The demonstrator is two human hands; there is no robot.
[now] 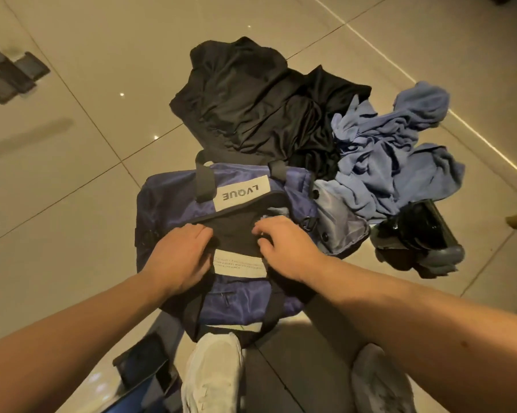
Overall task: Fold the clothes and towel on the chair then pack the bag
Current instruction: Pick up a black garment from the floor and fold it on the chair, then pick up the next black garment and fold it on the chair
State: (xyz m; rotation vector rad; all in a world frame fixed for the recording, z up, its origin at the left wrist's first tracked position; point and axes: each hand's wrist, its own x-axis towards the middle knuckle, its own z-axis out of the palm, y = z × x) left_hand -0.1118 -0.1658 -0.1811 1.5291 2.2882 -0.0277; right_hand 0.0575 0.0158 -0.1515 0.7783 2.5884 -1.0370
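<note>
A navy duffel bag (173, 201) with a grey label lies on the tiled floor in front of my feet. Its top opening is parted and dark inside. My left hand (181, 254) rests on the near left edge of that opening. My right hand (284, 245) grips the near right edge with curled fingers. Beyond the bag lies a crumpled heap of black clothes (251, 105). To their right is a rumpled blue towel (394, 162), which touches the bag's right end.
A dark bottle-like object (421, 231) lies on the floor right of the bag. My two white shoes (212, 377) stand near the bottom edge. A dark flat item (144, 365) lies at my left foot. A chair leg (10, 70) shows top left.
</note>
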